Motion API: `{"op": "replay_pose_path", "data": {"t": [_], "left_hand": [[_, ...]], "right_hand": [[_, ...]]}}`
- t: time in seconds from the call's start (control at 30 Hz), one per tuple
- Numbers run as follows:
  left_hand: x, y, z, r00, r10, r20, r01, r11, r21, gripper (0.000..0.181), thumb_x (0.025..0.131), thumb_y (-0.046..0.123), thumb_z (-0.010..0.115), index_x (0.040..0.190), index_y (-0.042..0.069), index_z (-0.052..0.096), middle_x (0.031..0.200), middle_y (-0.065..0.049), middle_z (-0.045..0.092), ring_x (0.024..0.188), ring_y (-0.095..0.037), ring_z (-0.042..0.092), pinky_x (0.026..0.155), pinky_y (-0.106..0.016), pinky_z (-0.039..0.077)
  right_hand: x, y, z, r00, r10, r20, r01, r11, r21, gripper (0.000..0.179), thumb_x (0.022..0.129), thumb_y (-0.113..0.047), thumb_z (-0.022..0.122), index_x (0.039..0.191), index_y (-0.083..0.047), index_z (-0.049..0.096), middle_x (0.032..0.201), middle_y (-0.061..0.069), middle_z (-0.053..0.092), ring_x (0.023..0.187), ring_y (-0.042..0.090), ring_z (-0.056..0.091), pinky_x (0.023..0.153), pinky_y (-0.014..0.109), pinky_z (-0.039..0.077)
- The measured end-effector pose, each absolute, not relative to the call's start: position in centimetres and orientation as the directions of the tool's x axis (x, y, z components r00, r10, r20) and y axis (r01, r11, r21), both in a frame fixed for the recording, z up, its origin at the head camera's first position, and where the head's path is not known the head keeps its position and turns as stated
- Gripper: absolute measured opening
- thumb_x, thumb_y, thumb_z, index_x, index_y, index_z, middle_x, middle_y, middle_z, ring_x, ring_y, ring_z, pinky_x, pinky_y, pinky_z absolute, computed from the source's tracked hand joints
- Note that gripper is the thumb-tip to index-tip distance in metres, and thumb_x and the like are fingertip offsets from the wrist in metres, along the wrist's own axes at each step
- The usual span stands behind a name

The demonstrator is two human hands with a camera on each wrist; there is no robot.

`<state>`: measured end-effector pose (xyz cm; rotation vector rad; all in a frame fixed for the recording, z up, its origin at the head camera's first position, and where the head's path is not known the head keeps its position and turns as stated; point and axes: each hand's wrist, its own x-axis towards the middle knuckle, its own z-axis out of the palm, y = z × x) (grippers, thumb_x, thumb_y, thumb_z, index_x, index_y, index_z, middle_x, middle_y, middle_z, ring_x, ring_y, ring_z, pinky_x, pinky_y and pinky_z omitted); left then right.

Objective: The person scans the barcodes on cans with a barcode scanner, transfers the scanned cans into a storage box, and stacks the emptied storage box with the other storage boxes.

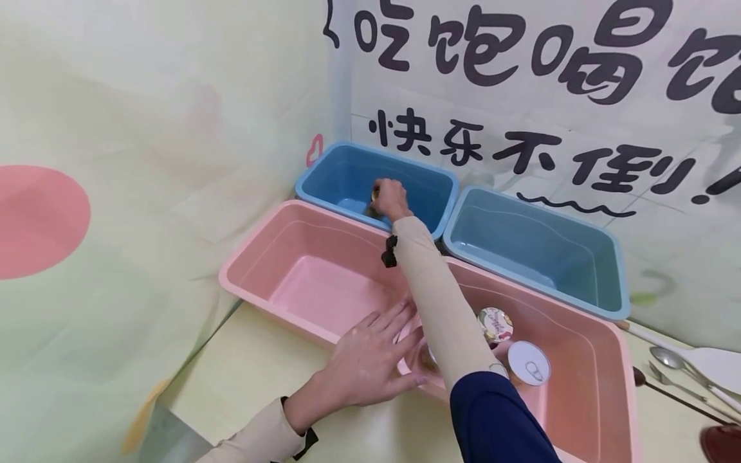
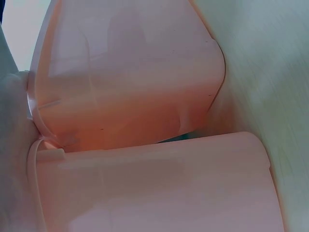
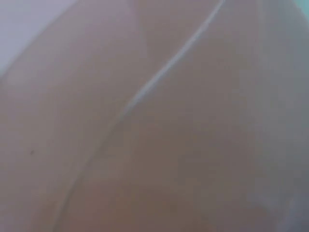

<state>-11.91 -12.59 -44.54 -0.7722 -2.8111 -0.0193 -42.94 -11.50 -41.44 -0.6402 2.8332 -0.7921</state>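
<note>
My right hand (image 1: 391, 199) reaches down into the dark blue bin (image 1: 428, 186) at the back left. Its curled fingers grip a small can-like thing with a gold-coloured edge (image 1: 375, 193), mostly hidden by the hand. My left hand (image 1: 370, 360) lies with straight fingers over the front rims where the left pink bin (image 1: 260, 257) and the right pink bin (image 1: 602, 360) meet. Inside the right pink bin stand a pull-tab can (image 1: 528, 363) and a can with a patterned lid (image 1: 495, 324); my right sleeve partly covers others. The right wrist view is a blurred close surface.
A grey-blue bin (image 1: 538, 244) stands at the back right, beside the dark blue one. Right of the bins lie a spoon (image 1: 667, 357), a fork (image 1: 671, 381) and a white spatula (image 1: 714, 363). A wall with large writing rises behind.
</note>
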Motion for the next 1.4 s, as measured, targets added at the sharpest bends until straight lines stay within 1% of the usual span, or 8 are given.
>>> {"op": "replay_pose_path", "data": {"t": [0.27, 0.63, 0.73, 0.93, 1.13, 1.2, 1.3, 1.4], "left_hand": [[-12.0, -12.7, -44.4, -0.834, 0.506, 0.219, 0.509, 0.86, -0.048, 0.079, 0.095, 0.076, 0.025, 0.153, 0.025, 0.042, 0.167, -0.007, 0.021, 0.156, -0.022, 0.018, 0.113, -0.041, 0.043], [-11.9, -12.9, -44.6, -0.844, 0.492, 0.215, 0.5, 0.866, -0.019, 0.074, 0.096, 0.074, 0.028, 0.152, 0.028, 0.042, 0.168, -0.005, 0.019, 0.156, -0.019, 0.018, 0.113, -0.042, 0.044], [-11.9, -12.8, -44.6, -0.845, 0.49, 0.216, 0.498, 0.867, -0.02, 0.075, 0.095, 0.074, 0.028, 0.153, 0.028, 0.041, 0.168, -0.004, 0.019, 0.156, -0.019, 0.018, 0.113, -0.042, 0.044], [-12.0, -12.6, -44.7, -0.843, 0.49, 0.221, 0.498, 0.867, -0.02, 0.078, 0.095, 0.075, 0.027, 0.156, 0.027, 0.036, 0.168, -0.004, 0.017, 0.156, -0.019, 0.017, 0.113, -0.043, 0.044], [-11.8, -12.3, -44.4, -0.843, 0.491, 0.222, 0.499, 0.867, -0.024, 0.077, 0.095, 0.075, 0.028, 0.155, 0.027, 0.037, 0.168, -0.004, 0.017, 0.156, -0.019, 0.017, 0.112, -0.042, 0.044], [-11.8, -12.2, -44.3, -0.841, 0.495, 0.219, 0.504, 0.864, -0.017, 0.077, 0.095, 0.074, 0.027, 0.155, 0.027, 0.038, 0.168, -0.004, 0.018, 0.156, -0.02, 0.018, 0.112, -0.042, 0.044], [-11.8, -12.2, -44.2, -0.845, 0.492, 0.21, 0.502, 0.865, -0.004, 0.077, 0.096, 0.074, 0.026, 0.154, 0.027, 0.04, 0.167, -0.004, 0.022, 0.155, -0.02, 0.02, 0.112, -0.043, 0.044], [-11.8, -12.3, -44.1, -0.854, 0.483, 0.192, 0.493, 0.87, 0.003, 0.076, 0.096, 0.074, 0.025, 0.153, 0.027, 0.041, 0.166, -0.004, 0.025, 0.155, -0.02, 0.022, 0.114, -0.042, 0.042]], "right_hand": [[-42.8, -11.7, -41.3, -0.879, -0.477, -0.019, -0.391, 0.742, -0.544, 0.03, 0.093, -0.011, 0.069, 0.123, -0.007, 0.067, 0.12, 0.015, 0.061, 0.107, 0.029, 0.055, 0.091, 0.045, 0.051], [-43.0, -12.4, -41.4, -0.799, -0.598, -0.067, -0.497, 0.718, -0.487, 0.019, 0.099, -0.016, 0.061, 0.113, -0.004, 0.063, 0.105, 0.013, 0.059, 0.093, 0.027, 0.052, 0.082, 0.041, 0.044], [-43.0, -12.6, -41.4, -0.773, -0.628, -0.083, -0.527, 0.71, -0.468, 0.027, 0.102, -0.021, 0.056, 0.123, -0.005, 0.06, 0.113, 0.014, 0.058, 0.101, 0.028, 0.051, 0.087, 0.042, 0.044], [-43.0, -12.4, -41.7, -0.773, -0.624, -0.114, -0.521, 0.727, -0.448, 0.044, 0.106, -0.025, 0.047, 0.148, -0.012, 0.045, 0.136, 0.015, 0.052, 0.121, 0.03, 0.046, 0.102, 0.047, 0.042], [-42.8, -11.7, -41.3, -0.764, -0.633, -0.124, -0.516, 0.715, -0.471, 0.036, 0.107, -0.023, 0.045, 0.141, -0.012, 0.049, 0.128, 0.015, 0.054, 0.115, 0.031, 0.047, 0.099, 0.047, 0.04], [-42.7, -11.4, -41.0, -0.761, -0.634, -0.138, -0.509, 0.716, -0.478, 0.038, 0.107, -0.025, 0.046, 0.142, -0.011, 0.048, 0.132, 0.016, 0.053, 0.12, 0.032, 0.046, 0.102, 0.048, 0.04], [-42.6, -10.9, -40.3, -0.761, -0.632, -0.145, -0.495, 0.711, -0.5, 0.048, 0.106, -0.028, 0.048, 0.151, -0.012, 0.04, 0.149, 0.016, 0.045, 0.139, 0.034, 0.037, 0.114, 0.05, 0.035], [-42.6, -10.2, -39.1, -0.769, -0.624, -0.139, -0.467, 0.696, -0.545, 0.06, 0.105, -0.031, 0.05, 0.159, -0.016, 0.028, 0.163, 0.012, 0.03, 0.154, 0.033, 0.019, 0.122, 0.052, 0.025]]}}
